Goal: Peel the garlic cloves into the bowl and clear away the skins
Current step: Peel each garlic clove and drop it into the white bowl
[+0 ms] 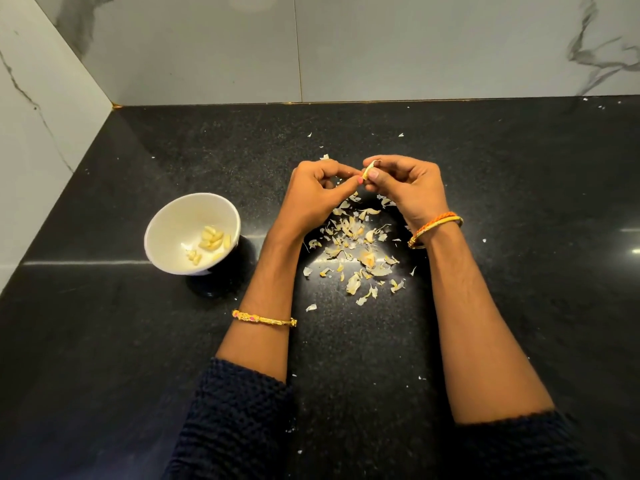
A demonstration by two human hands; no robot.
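Observation:
A garlic clove (370,169) with skin curling off it is pinched between the thumb and fingers of my right hand (405,188). My left hand (317,195) is beside it, fingers curled, its fingertips touching the clove's lower end. Both hands hover over the black counter (519,271). Under and in front of them lies a scatter of pale garlic skins (356,251). A white bowl (173,220) with a dark base stands to the left and holds several peeled cloves (212,239).
Marble wall tiles (311,46) close off the back and the left side of the counter. Small skin flakes (401,134) lie scattered toward the back wall and near my forearms.

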